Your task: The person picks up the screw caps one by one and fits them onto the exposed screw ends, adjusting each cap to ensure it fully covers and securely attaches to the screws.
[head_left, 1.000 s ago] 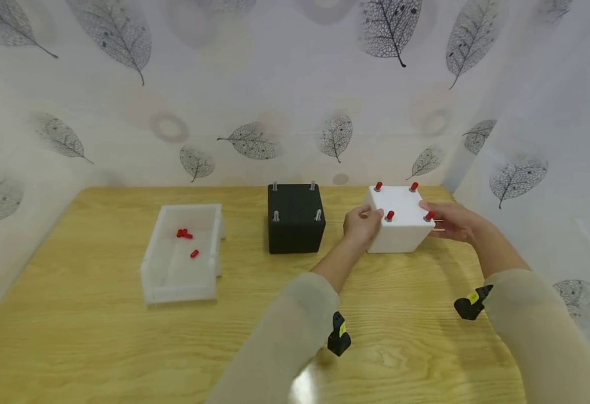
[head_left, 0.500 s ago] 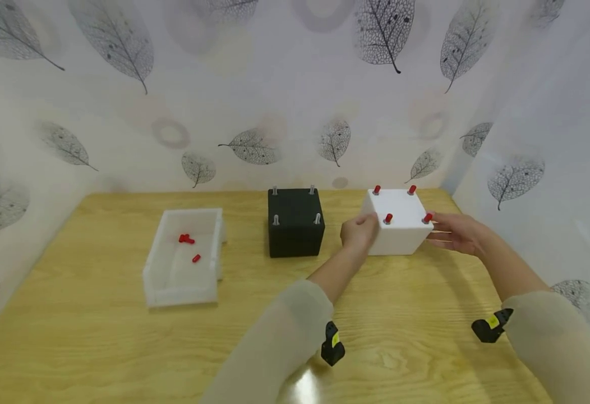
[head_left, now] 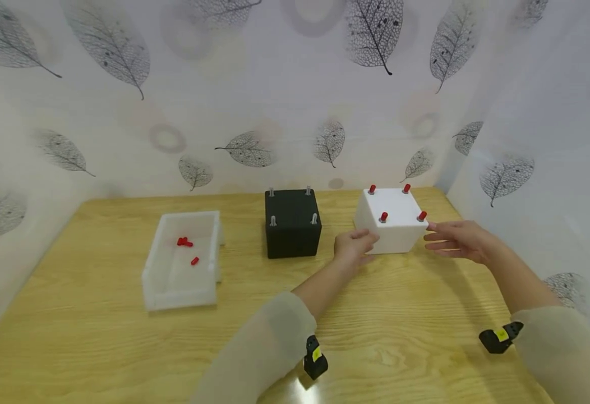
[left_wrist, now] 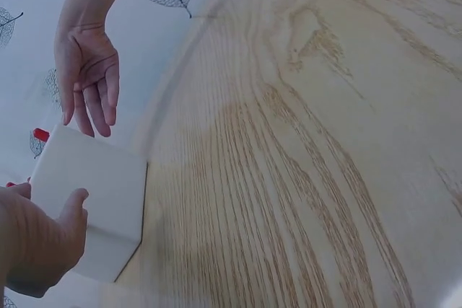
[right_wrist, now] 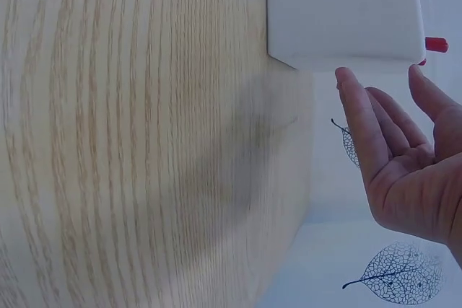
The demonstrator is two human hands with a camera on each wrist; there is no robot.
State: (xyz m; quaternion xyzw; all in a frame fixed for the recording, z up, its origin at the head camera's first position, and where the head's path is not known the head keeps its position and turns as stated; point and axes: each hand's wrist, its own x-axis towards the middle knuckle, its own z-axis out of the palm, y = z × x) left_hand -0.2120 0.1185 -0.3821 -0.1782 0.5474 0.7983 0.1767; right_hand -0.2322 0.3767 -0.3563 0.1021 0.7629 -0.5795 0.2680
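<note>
The white box with 4 red pegs sits at the table's far right, beside the black box, the left hand loosely curled against its near-left corner, the right hand flat-fingered just off its right side, gripping nothing.

Head view high, wide, wrist views close (perhaps low), all sharing white box

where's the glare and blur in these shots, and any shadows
Head view: bright glare on the table at the bottom edge, wide-angle bending of its edges. Left wrist view: the near left hand is soft. Right wrist view: a soft shadow lies on the wood beside the white box.
</note>
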